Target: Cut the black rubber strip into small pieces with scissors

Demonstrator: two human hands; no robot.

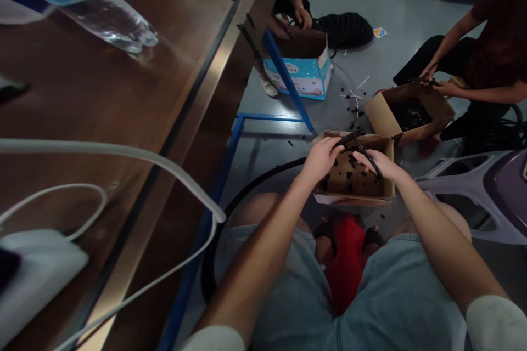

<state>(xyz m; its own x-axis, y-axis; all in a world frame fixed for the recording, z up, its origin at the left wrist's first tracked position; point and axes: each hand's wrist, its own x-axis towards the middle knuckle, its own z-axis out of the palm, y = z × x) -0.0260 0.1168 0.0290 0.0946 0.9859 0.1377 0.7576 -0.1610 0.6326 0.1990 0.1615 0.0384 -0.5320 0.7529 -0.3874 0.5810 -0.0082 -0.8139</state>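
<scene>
My left hand (321, 160) is closed around a thick black cable (288, 164), whose end part reaches past the fingers over an open cardboard box (389, 186). From that hand the cable curves down to the left beside my leg. My right hand (382, 164) is closed on a slim black tool (373, 163) with a long handle, its tip close to the cable's end part. The tool's exact kind is too dark to make out. Small black scraps (349, 175) lie scattered in the box below both hands.
A wooden table (164, 82) with a metal edge stands at left, bearing a plastic bottle (111, 16) and a white cable (123, 148). Two people sit beyond, working over a blue-white box (304, 74) and a cardboard box (428, 129). A grey-purple stool (494, 192) stands at right.
</scene>
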